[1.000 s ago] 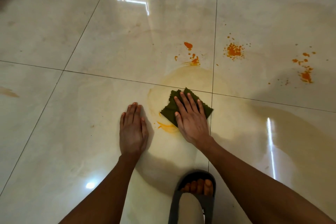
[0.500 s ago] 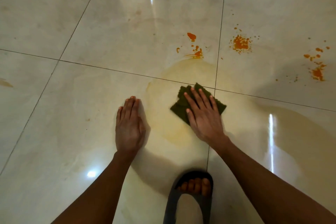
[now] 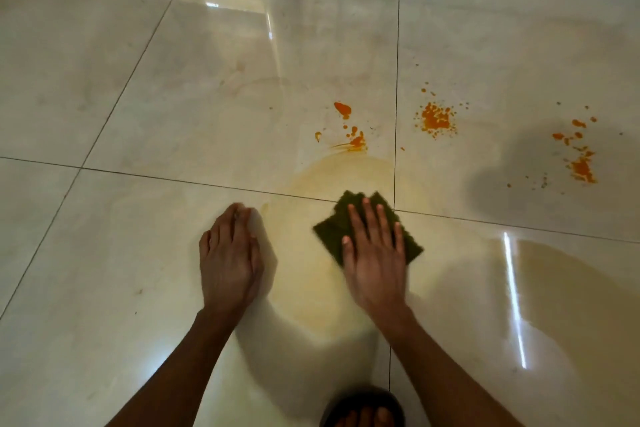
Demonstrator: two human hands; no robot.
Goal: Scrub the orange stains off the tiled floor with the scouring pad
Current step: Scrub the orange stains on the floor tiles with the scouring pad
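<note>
The right hand (image 3: 375, 260) lies flat on the green scouring pad (image 3: 337, 229), fingers straight and slightly spread, pressing it to the tiled floor (image 3: 104, 253); the pad shows beyond the fingertips and out to both sides of the hand, and its far corners reach the grout crossing just ahead of the fingers; its edges look blurred. The left hand (image 3: 228, 260) rests palm down on the bare tile, well apart from the pad, fingers straight and close together, holding nothing; a shadow falls beside it on the side toward the right hand. Between the two hands and past the pad spreads a pale yellowish smear (image 3: 329, 177), faint and wet-looking. Beyond the right fingertips sit three clusters of orange stains: the nearest cluster (image 3: 353, 139) just beyond the smear, a denser splatter (image 3: 435, 120) across the grout line to the right of it, and a scattered patch (image 3: 580, 159) far out to the right, partly in a grey shadow. Behind the right wrist, at the bottom edge of the view, the toes of a foot in a dark sandal (image 3: 363, 409) show, cut off by the frame.
</note>
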